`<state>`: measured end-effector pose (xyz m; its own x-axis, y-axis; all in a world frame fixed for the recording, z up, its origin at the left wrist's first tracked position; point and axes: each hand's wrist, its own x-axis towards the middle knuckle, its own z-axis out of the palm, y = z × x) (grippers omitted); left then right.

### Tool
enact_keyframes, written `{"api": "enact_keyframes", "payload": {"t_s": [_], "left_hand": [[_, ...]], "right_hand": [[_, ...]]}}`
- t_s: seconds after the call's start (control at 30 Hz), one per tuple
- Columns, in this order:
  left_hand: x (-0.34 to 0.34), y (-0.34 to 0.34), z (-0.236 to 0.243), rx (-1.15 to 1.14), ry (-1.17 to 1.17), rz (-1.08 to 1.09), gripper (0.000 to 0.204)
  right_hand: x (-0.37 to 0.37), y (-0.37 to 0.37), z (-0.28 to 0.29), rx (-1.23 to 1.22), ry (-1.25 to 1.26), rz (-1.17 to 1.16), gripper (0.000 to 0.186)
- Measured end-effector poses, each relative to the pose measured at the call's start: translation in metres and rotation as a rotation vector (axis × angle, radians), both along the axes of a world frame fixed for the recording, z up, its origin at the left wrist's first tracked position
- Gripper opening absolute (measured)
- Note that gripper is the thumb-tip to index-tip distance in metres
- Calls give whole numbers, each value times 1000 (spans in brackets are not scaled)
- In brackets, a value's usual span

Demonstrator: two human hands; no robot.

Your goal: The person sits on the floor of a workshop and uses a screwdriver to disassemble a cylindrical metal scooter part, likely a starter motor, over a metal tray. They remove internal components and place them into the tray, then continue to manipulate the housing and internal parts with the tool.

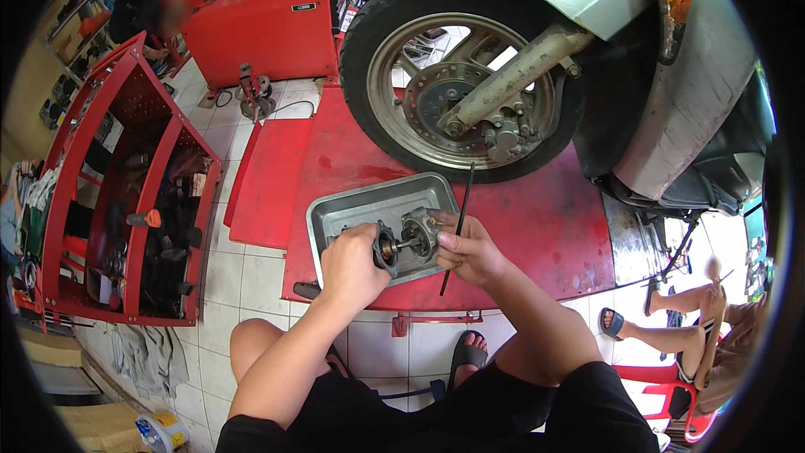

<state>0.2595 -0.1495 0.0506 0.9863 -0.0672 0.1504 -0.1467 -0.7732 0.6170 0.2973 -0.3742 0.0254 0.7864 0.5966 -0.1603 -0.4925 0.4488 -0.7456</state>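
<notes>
Over a grey metal tray (pixel 342 201), my two hands hold two parts of a small mechanical assembly. My left hand (pixel 354 267) is closed round a dark round metal housing (pixel 386 250), its open side facing right. A short metal shaft (pixel 408 244) bridges the gap between the parts. In my right hand (pixel 471 250) is a grey cast metal cover (pixel 420 232), gripped by its right side. The same hand also keeps a thin black rod (pixel 464 210) against the fingers, slanting upright. My fingers and palms hide the outer sides of both parts.
Beyond the tray, a motorbike's front wheel (pixel 356 59) stands on a red lift platform (pixel 537 235). A red tool cart (pixel 142 193) is at left, a red cabinet (pixel 260 33) at the back. One person (pixel 729 344) sits at right; another (pixel 142 17) is at far left.
</notes>
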Motion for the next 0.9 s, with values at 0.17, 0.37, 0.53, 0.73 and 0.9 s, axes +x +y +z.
{"api": "enact_keyframes", "payload": {"t_s": [0.17, 0.37, 0.53, 0.73, 0.9], "left_hand": [[1, -5, 2, 28, 91, -7, 26], [4, -7, -4, -32, 45, -55, 29], [8, -7, -11, -206, 30, -151, 32], [5, -9, -17, -257, 63, -228, 36], [4, -7, -20, -205, 86, -293, 37]], "right_hand": [[-11, 8, 20, -410, -388, -79, 67], [-14, 9, 22, -652, -866, -154, 75], [-13, 7, 32, -700, -954, -131, 75], [-17, 4, 38, -667, -952, 20, 66], [-19, 0, 28, -694, -1097, 7, 65]]}}
